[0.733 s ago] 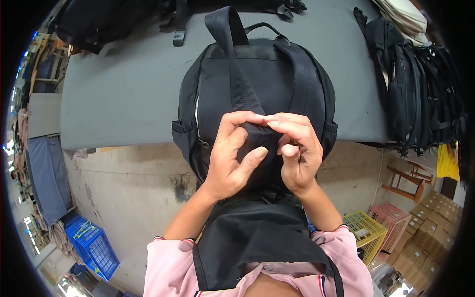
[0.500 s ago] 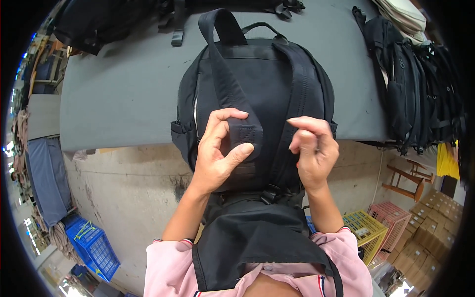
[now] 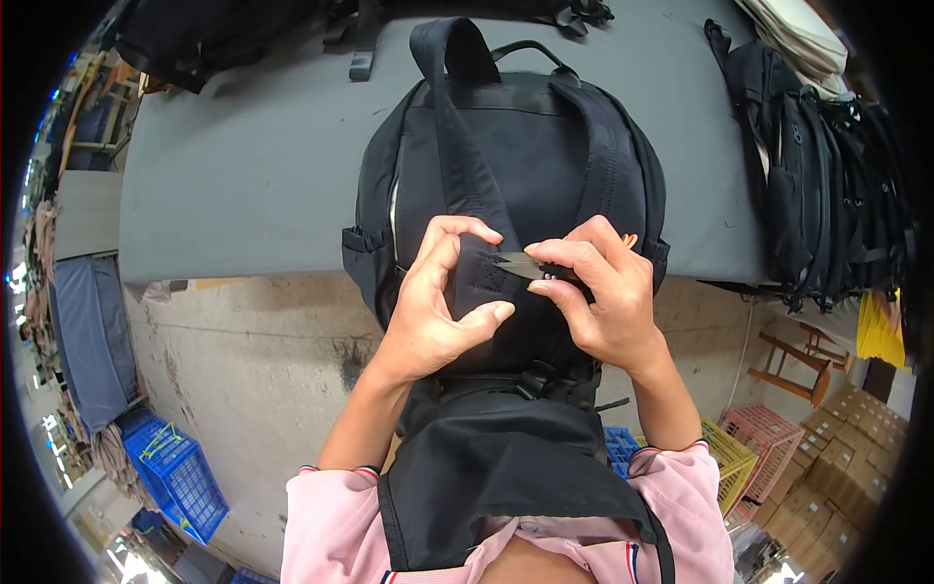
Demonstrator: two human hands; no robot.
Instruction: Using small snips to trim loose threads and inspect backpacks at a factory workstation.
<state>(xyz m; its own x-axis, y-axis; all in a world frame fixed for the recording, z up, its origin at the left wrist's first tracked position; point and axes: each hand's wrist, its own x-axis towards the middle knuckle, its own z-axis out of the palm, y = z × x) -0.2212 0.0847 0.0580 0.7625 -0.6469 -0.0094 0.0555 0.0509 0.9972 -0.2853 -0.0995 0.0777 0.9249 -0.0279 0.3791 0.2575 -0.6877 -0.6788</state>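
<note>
A black backpack (image 3: 537, 151) leans over the table's near edge, its two shoulder straps facing me. My left hand (image 3: 420, 326) grips the lower end of the left shoulder strap (image 3: 479, 282), fingers behind it and thumb at its lower edge. In my right hand (image 3: 618, 302) is a pair of thread snips (image 3: 518, 266), pinched between thumb and fingers. Their pointed metal blades reach left to the stitched patch on the strap. An orange bit of the handle shows behind my right hand. Whether the tips touch a thread is too small to tell.
The grey table (image 3: 243, 185) holds more black bags (image 3: 204, 44) at the far left. Several black backpacks (image 3: 803, 165) hang together at the right edge. Below are a blue crate (image 3: 180, 477), a pink crate (image 3: 764, 438), a wooden stool (image 3: 793, 365) and stacked cartons (image 3: 837, 448).
My right hand has moved left to the strap end, and the snips now show in it. The left hand still holds the strap. The view has shifted slightly.
</note>
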